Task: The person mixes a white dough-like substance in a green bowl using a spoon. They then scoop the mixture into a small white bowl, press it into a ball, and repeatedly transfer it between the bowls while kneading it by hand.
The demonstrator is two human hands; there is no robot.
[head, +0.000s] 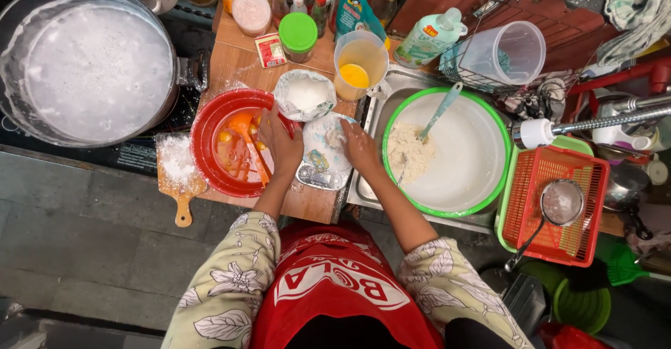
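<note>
Pinching a small pale lump of dough (335,138) over the floured flat plate (323,155) with right hand (360,146), left hand (279,143) curled on round red plastic basin (210,122); best kept gentle.

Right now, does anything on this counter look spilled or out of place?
Yes. White flour is scattered over the small wooden cutting board beside the red bowl, and a little dusts the wooden counter near the bag of flour. Nothing else looks tipped or broken.
</note>
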